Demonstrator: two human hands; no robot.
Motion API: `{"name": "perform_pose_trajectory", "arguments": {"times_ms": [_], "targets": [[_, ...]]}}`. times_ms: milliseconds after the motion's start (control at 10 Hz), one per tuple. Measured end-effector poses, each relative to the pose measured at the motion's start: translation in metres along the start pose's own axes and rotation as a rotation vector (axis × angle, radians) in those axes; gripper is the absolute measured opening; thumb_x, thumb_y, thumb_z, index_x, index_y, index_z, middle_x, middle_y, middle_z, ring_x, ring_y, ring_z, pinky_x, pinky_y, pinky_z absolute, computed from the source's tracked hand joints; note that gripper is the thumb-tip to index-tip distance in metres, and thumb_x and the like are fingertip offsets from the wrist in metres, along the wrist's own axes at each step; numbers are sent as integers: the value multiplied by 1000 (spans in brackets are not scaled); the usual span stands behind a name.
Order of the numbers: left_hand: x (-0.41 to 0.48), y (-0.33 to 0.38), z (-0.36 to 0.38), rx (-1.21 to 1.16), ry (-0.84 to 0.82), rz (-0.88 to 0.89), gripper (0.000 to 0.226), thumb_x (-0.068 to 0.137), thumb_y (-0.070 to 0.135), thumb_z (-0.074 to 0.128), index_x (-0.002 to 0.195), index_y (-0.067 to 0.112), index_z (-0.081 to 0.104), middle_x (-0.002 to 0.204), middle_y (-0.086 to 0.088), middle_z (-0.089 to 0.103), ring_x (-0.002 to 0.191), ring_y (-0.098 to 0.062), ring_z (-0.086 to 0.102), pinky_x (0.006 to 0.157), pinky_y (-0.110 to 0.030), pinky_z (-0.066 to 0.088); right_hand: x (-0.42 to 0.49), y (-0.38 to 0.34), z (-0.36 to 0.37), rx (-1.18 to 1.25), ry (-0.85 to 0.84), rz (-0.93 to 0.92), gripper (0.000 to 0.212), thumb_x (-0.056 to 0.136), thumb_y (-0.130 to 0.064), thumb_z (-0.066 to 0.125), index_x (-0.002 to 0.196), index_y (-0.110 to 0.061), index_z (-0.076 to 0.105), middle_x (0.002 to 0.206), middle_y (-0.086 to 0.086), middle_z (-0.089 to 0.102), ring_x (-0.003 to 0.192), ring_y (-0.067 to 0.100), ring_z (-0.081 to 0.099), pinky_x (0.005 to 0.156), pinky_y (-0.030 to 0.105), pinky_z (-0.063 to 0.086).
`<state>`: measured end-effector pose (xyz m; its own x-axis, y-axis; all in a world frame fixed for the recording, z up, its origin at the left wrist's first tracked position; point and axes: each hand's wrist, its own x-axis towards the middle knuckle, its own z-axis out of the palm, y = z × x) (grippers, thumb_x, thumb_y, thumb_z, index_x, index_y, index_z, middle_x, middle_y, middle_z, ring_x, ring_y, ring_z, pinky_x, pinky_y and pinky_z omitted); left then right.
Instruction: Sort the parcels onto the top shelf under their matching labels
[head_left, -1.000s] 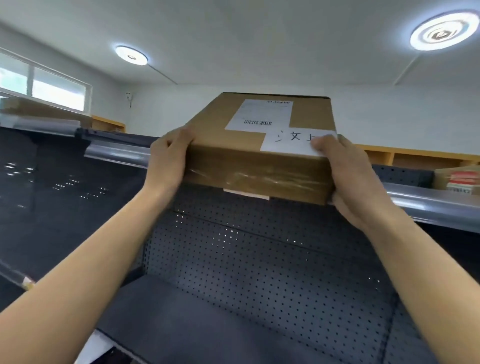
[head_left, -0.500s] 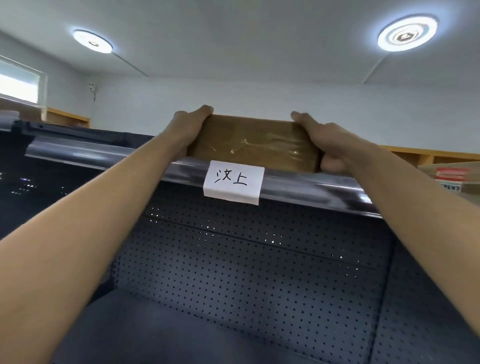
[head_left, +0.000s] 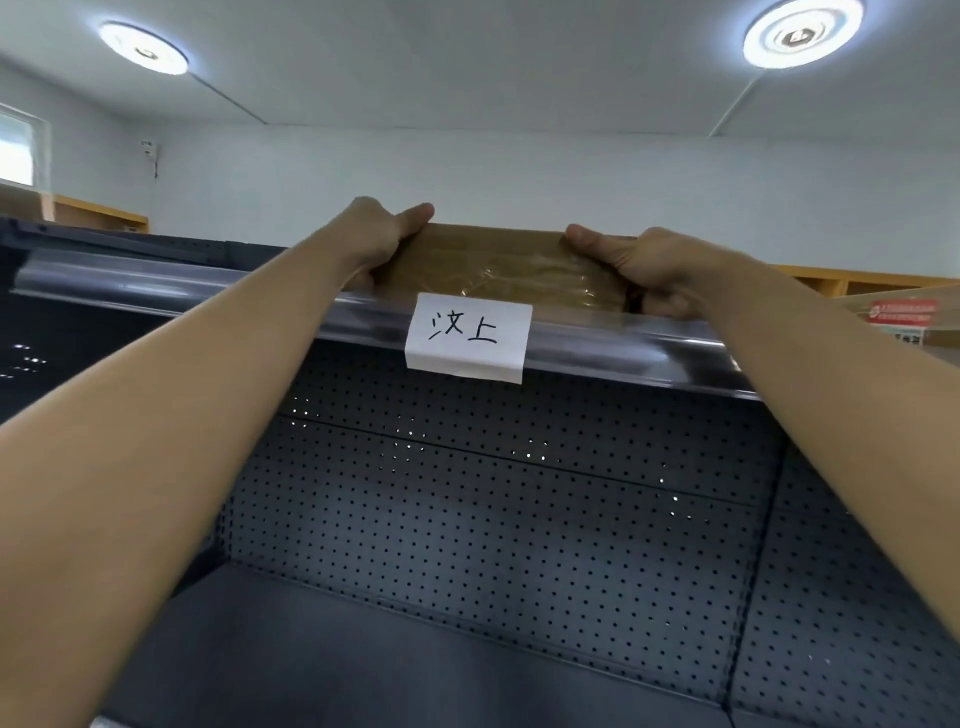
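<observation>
White walls and ceiling overhead, two round ceiling lamps (head_left: 143, 48) lit, wooden cubbies (head_left: 96, 215) far left and far right along the wall. Up front, top shelf (head_left: 156, 283) of dark metal racking with a clear plastic strip along its edge; below it, black perforated back panel (head_left: 519, 493) and a bare lower shelf (head_left: 337, 660). Taped to the strip at centre, white paper label (head_left: 467, 336) handwritten "汶上" in black marker. Directly above that label, brown cardboard parcel (head_left: 498, 273) resting on the top shelf, near face wrapped in shiny clear tape, its own writing out of sight from this low angle. Left hand (head_left: 376, 236) closed around the parcel's left end, thumb lying along the top edge, fingers curled against the side. Right hand (head_left: 644, 267) clamped on the right end likewise, thumb on top, fingers folded down in front near the strip. Both forearms reaching up across the racking. Off to the right on the same shelf, another box (head_left: 906, 319) with a red printed sticker, text too small to read.
</observation>
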<state>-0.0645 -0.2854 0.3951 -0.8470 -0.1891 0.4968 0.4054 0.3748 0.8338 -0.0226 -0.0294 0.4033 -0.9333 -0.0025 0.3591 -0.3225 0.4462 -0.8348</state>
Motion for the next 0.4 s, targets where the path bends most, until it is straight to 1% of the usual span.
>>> {"name": "perform_pose_trajectory", "arguments": {"times_ms": [100,200,300,400], "targets": [[0,-4,1,244,154,41,71,91,61,55,116,-6,57,123,-28,62,95,-36,60,79,-39,47,-3,1,2,-251,104,-37,76,84,-69,57,115,0,54,82,2,54,73,16,56,50,23,42],[-8,-4,8,356,276,152,66,99,52,47,131,-5,52,136,-26,56,112,-37,53,80,-34,34,-8,2,-2,-364,194,-161,88,85,-70,56,131,5,50,100,10,58,95,27,58,74,35,50],[-24,-8,13,362,423,369,52,102,42,45,135,2,52,136,-18,60,128,-33,51,94,-30,34,-19,6,-6,-529,310,-318,82,94,-58,56,148,2,39,144,20,53,126,31,52,100,40,43],[-43,-13,17,351,494,547,36,100,30,45,118,5,63,115,-12,69,108,-27,62,86,-21,33,-49,8,-5,-616,407,-499,59,99,-45,56,144,-7,53,145,14,56,132,28,52,104,36,41]]}}
